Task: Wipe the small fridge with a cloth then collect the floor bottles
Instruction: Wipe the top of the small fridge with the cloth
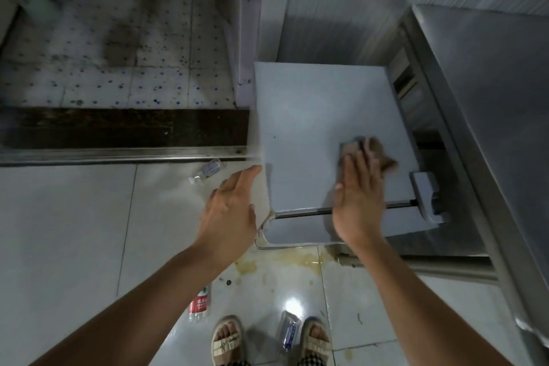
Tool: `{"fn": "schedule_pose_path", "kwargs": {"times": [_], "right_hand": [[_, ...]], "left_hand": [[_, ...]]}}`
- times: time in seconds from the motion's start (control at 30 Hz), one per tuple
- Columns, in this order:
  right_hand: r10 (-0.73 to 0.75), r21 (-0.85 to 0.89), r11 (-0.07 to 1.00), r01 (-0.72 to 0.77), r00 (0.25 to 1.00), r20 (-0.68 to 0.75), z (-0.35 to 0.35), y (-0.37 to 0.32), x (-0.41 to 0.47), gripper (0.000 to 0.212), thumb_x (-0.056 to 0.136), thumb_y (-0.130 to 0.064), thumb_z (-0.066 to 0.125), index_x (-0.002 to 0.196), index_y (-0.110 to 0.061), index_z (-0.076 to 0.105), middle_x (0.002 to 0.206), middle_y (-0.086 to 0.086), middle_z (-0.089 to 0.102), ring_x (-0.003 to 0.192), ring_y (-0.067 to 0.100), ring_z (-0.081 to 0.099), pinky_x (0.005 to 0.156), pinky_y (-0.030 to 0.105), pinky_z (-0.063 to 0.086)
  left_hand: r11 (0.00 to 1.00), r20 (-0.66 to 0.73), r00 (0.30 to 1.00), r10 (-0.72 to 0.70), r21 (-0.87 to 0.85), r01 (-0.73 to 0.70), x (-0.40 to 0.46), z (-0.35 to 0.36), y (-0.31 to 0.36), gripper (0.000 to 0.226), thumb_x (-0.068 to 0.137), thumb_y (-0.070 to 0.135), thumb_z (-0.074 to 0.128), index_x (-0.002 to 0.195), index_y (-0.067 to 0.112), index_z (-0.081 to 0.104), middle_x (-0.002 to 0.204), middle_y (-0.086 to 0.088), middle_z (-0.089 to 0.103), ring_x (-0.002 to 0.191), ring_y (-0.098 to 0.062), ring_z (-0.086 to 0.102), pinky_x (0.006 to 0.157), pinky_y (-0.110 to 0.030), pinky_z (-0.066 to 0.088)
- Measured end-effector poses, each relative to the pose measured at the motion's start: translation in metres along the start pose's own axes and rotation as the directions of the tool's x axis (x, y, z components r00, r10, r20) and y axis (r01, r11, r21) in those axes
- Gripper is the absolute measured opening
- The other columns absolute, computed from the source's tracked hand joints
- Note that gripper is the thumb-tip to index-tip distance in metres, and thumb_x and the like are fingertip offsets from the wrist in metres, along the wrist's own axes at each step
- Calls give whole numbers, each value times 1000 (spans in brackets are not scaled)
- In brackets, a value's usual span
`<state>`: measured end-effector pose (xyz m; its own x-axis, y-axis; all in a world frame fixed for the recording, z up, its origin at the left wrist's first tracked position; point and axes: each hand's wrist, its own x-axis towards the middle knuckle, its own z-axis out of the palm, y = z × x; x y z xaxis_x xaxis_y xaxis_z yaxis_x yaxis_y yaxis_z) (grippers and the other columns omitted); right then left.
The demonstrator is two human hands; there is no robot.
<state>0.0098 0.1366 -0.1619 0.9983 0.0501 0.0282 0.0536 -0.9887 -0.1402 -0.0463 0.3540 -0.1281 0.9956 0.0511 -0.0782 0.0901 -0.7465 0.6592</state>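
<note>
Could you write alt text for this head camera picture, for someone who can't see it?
A person's right hand presses a brown cloth flat on a small pale-grey fridge's top; the left hand touches its left edge. Three plastic bottles lie on the tiled floor.

Red label [201, 303] on a floor bottle [200, 304] carries white lettering, too blurred to read; nothing else legible

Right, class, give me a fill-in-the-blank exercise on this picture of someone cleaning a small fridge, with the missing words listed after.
1. The right hand presses a brown ____ flat on top of the small fridge.
2. The bottle with the red label lies on the ____.
3. A bottle with a blue label lies between the person's two ____.
4. The left hand rests at the fridge's ____ edge.

Missing words: cloth; floor; feet; left
</note>
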Motion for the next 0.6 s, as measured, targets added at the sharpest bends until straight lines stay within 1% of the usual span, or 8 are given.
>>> {"fn": "schedule_pose_path", "kwargs": {"times": [0.07, 0.13, 0.2, 0.3, 0.37, 0.43, 0.53, 0.6], "right_hand": [[-133, 48, 990, 132, 991, 17, 4, -39, -9, 52, 98, -25, 26, 147, -7, 28, 156, 12, 22, 146, 32, 10, 117, 50, 16], [-187, 100, 978, 183, 982, 39, 5, -58, -7, 53, 97, -23, 33, 148, -12, 29, 157, 7, 21, 146, 30, 10, 117, 50, 17], [-247, 126, 963, 237, 966, 73, 4, -65, 3, 53, 97, -24, 34, 149, -18, 25, 158, 2, 16, 147, 25, 5, 117, 48, 14], [-381, 195, 915, 354, 917, 121, 0, -69, 18, 52, 99, -23, 36, 150, -21, 24, 159, -3, 12, 147, 24, 0, 119, 45, 8], [-448, 241, 880, 409, 884, 135, -1, -70, 16, 52, 98, -22, 38, 149, -21, 26, 159, -3, 15, 147, 24, 1, 119, 45, 8], [-512, 258, 844, 471, 850, 125, 0, -68, -1, 54, 94, -20, 45, 147, -20, 33, 157, -2, 23, 147, 24, 7, 118, 47, 14], [-582, 242, 797, 553, 811, 62, 3, -69, -48, 55, 84, -16, 58, 139, -15, 47, 150, 1, 38, 144, 29, 21, 115, 51, 23], [-593, 243, 785, 570, 804, 30, 7, -70, -72, 55, 85, -13, 51, 140, -13, 45, 148, 4, 40, 143, 30, 23, 114, 52, 23]], "left_hand": [[1000, -18, 1000, -5, 10, 5, -5, -4, -4, 67, 82, -1, 55, 142, 21, 33, 138, -3, 47, 122, -23, 49, 101, -37, 41], [1000, -28, 1000, -11, 18, 12, -10, -5, -7, 68, 81, -3, 54, 142, 19, 34, 138, -5, 47, 123, -23, 48, 100, -37, 41], [999, -25, 999, -29, 17, 29, -15, -3, -7, 69, 80, -5, 53, 142, 18, 32, 139, -4, 44, 123, -22, 48, 101, -36, 40], [999, -33, 998, -47, 7, 47, -25, 3, -1, 70, 80, -5, 54, 143, 17, 32, 139, -5, 42, 121, -23, 49, 98, -36, 44], [998, -61, 996, -62, -16, 61, -32, 9, 7, 70, 79, -4, 56, 142, 16, 34, 139, -7, 42, 118, -26, 51, 94, -42, 48], [998, -115, 991, -68, -16, 67, -39, 14, 13, 71, 76, -11, 54, 139, 14, 36, 137, -10, 43, 114, -28, 53, 87, -44, 52], [994, -205, 973, -103, 9, 107, -51, 22, 19, 71, 75, -17, 52, 138, 12, 36, 138, -10, 41, 111, -25, 53, 85, -38, 51], [989, -255, 957, -138, 17, 147, -61, 28, 24, 70, 77, -17, 50, 138, 12, 34, 139, -10, 38, 112, -22, 51, 86, -29, 47]]}}
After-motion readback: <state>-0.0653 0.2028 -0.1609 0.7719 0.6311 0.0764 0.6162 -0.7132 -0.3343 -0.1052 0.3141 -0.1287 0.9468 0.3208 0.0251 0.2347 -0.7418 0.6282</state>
